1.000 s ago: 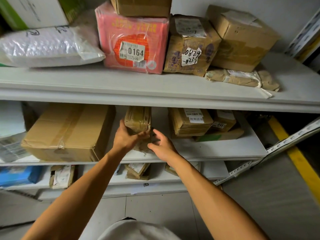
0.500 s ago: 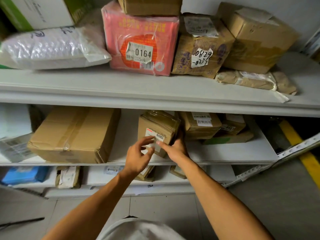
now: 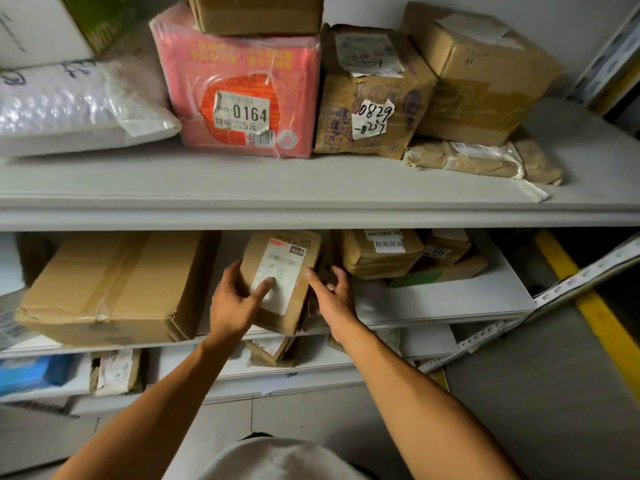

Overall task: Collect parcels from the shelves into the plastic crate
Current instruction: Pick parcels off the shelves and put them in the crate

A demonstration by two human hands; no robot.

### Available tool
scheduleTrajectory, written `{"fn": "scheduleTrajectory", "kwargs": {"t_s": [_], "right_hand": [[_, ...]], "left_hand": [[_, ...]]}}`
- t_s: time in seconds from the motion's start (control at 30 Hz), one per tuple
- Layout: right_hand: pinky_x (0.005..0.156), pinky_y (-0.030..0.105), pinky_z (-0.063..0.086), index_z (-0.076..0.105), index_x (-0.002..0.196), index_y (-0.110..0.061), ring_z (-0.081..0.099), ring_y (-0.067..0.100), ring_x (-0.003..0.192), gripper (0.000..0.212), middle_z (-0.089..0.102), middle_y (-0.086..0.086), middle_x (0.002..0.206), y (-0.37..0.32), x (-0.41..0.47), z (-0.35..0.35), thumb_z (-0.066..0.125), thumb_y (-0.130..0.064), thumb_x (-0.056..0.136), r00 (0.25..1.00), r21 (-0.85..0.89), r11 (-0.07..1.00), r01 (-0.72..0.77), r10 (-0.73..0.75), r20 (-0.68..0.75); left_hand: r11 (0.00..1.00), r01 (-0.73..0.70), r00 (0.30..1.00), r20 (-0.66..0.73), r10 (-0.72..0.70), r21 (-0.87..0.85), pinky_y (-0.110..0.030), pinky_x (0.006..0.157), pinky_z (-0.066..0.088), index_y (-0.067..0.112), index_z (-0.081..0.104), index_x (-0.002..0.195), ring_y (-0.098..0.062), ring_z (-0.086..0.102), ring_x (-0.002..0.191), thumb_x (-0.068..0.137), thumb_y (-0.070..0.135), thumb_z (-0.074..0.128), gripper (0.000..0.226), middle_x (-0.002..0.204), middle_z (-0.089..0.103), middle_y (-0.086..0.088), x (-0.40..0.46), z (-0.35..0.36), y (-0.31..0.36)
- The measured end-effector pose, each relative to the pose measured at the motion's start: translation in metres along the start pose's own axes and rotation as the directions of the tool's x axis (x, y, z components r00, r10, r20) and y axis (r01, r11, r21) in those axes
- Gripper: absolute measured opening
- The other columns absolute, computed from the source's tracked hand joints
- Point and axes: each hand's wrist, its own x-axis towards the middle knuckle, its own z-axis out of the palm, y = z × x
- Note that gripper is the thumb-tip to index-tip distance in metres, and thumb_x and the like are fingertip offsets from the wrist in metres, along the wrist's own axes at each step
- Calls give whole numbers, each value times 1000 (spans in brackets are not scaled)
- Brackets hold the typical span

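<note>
the left hand [image 3: 231, 301] grips the small box [image 3: 282, 277] at the middle shelf [image 3: 450, 303] near edge; the right hand [image 3: 334, 296] is loose, touching its right side.

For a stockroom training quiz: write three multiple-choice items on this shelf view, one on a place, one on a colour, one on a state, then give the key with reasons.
1. Where is the small brown parcel that the hands are on?
A. top shelf
B. middle shelf
C. floor

2. What colour is the package labelled 0164?
A. blue
B. green
C. pink-red

3. How is the left hand engaged?
A. hanging idle below the shelf
B. gripping the small brown parcel, thumb on its label
C. pressing the large carton

Key:
1. B: it sits tilted at the front of the middle shelf, beside the large carton.
2. C: its wrapping is pink-red with a white label.
3. B: the fingers wrap its left edge and the thumb lies across the white label; the right hand is at its right side with fingers spread.
</note>
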Motion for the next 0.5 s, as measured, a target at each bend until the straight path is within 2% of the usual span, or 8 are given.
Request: {"fn": "scheduleTrajectory", "kwargs": {"t_s": [0.07, 0.13, 0.2, 0.27, 0.37, 0.43, 0.5], "right_hand": [[95, 32, 50, 51, 138, -22, 56, 17, 119, 54, 58, 2, 129, -1, 3, 9, 74, -36, 91, 998, 73, 997, -28, 25, 50], [93, 23, 50, 64, 127, -17, 56, 14, 125, 42, 63, 1, 129, 0, 8, 19, 76, -32, 90, 992, -33, 999, 28, -24, 120], [101, 27, 48, 71, 119, -21, 55, 13, 126, 34, 66, -4, 126, 4, 11, 25, 77, -35, 88, 984, -136, 988, 78, -54, 169], [105, 29, 46, 71, 115, -25, 53, 12, 125, 27, 65, -5, 126, 7, 8, 26, 76, -32, 89, 982, -112, 991, 71, -50, 181], [99, 23, 46, 71, 112, -25, 57, 12, 122, 20, 66, 0, 126, 13, 8, 20, 73, -23, 93, 987, -72, 992, 101, -91, 133], [88, 14, 49, 72, 112, -18, 62, 9, 110, 18, 70, -2, 116, 13, 3, 13, 69, -17, 95, 988, -70, 987, 146, -142, 60], [76, 8, 49, 73, 109, -14, 65, 2, 95, 15, 71, -6, 103, 15, -3, 4, 69, -13, 94, 980, -57, 980, 189, -192, -51]], "left_hand": [[995, -10, 1000, 0, 10, 103, -45, 107, 47, 37, 33, 150, -27, 51, 131, 69, 74, 74, 99, 146, 48, -4, -4, -8, -9], [968, -37, 999, 15, 34, 248, -48, 106, 48, 41, 31, 152, -30, 47, 133, 67, 80, 70, 101, 152, 38, -7, -14, -15, -14], [905, -95, 995, 46, 83, 416, -50, 106, 47, 46, 35, 149, -33, 38, 139, 66, 86, 64, 96, 156, 27, -6, -23, -15, -11], [814, -164, 986, 75, 148, 557, -52, 111, 41, 51, 41, 144, -34, 23, 145, 66, 88, 60, 89, 160, 17, -6, -29, -5, -6], [714, -217, 969, 60, 238, 665, -53, 118, 25, 48, 32, 151, -37, 7, 150, 70, 81, 65, 93, 165, 3, -11, -31, 10, -6], [640, -320, 928, 96, 359, 699, -55, 120, 16, 42, 22, 157, -38, 4, 152, 73, 76, 65, 101, 166, 4, -12, -28, 19, -8], [527, -429, 876, 196, 440, 734, -55, 122, 8, 39, 17, 159, -36, 4, 154, 79, 75, 55, 96, 167, 8, -11, -26, 29, -4]]}}
